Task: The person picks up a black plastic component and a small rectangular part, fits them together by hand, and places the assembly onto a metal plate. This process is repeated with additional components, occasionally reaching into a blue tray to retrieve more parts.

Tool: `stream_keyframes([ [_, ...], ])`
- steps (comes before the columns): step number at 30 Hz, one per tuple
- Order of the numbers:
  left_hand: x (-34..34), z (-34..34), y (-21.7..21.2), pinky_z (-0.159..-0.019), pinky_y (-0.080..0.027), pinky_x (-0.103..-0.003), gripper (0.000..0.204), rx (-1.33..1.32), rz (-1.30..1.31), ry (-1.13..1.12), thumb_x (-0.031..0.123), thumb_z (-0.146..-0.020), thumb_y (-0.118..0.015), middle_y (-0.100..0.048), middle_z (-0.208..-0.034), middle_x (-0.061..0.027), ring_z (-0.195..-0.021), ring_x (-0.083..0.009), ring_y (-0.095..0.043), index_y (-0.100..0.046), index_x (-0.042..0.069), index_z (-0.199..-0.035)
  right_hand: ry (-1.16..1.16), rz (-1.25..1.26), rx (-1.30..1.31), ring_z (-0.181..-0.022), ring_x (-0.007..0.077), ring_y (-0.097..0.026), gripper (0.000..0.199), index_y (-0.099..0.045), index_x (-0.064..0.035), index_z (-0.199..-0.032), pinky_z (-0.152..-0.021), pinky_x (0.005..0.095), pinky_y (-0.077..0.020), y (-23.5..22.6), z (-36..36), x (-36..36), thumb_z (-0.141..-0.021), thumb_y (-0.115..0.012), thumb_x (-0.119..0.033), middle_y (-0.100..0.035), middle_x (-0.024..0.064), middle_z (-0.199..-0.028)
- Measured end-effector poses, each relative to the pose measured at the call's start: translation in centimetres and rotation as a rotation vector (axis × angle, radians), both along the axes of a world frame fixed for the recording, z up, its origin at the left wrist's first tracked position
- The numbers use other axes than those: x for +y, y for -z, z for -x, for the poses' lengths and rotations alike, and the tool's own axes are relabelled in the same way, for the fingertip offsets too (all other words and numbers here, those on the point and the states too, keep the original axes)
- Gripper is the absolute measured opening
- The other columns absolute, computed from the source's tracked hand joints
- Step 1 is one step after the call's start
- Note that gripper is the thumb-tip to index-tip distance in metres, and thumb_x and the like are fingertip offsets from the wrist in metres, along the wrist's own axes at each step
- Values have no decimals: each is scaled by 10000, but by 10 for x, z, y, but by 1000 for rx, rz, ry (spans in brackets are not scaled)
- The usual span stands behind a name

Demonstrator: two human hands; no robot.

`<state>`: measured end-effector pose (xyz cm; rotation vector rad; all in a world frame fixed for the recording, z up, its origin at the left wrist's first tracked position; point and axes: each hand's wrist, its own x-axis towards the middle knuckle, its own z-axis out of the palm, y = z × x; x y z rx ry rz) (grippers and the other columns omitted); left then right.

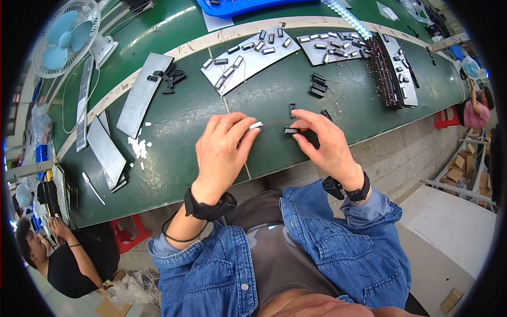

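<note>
My left hand [221, 153] pinches a small white piece [255, 125] between thumb and forefinger. Opposite it, my right hand [328, 141] grips a small black rectangular housing [290, 130] with a pale face, thumb below and forefinger above. A thin reddish wire [274, 122] runs across the gap between the two hands. Just beyond my right fingers lies an open black frame [292, 109], and another black part [326, 115] is partly behind that hand. Farther back, several black housings [318, 85] with wires are grouped on the green table [264, 158].
Grey plates [248, 71] bearing small black-and-white parts stand across the back, beside a dense row of wired black parts [384, 74]. At left are white scraps [138, 149], bare metal plates [105, 150], a pen-like tool [93, 188] and a fan [66, 39]. Co-workers sit at both sides.
</note>
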<state>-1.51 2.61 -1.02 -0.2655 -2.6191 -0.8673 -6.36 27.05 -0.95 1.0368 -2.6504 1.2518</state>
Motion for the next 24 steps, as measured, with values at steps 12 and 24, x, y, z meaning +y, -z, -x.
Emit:
stream_keyframes([
  [12, 21, -10, -16, -670, -504, -356, 168, -348, -392, 120, 200, -939, -740, -681, -792, -42, -735, -204, -628, -750, 35, -969, -75, 54, 37, -921, 220, -694, 647, -546, -55, -1431, -832, 342, -566, -11, -15, -10, -825, -738, 65, -737, 77, -1037],
  [24, 20, -7, -16, -688, -459, -241, 266, -841, -803, 198, 258, -1051, -635, -677, -869, 22, -786, -38, -559, -725, 13, -1004, -43, 415, -1001, -920, 121, -677, 184, -679, 15, -1138, -840, 273, -545, -10, -18, 13, -1017, -656, -121, -738, 66, -1034],
])
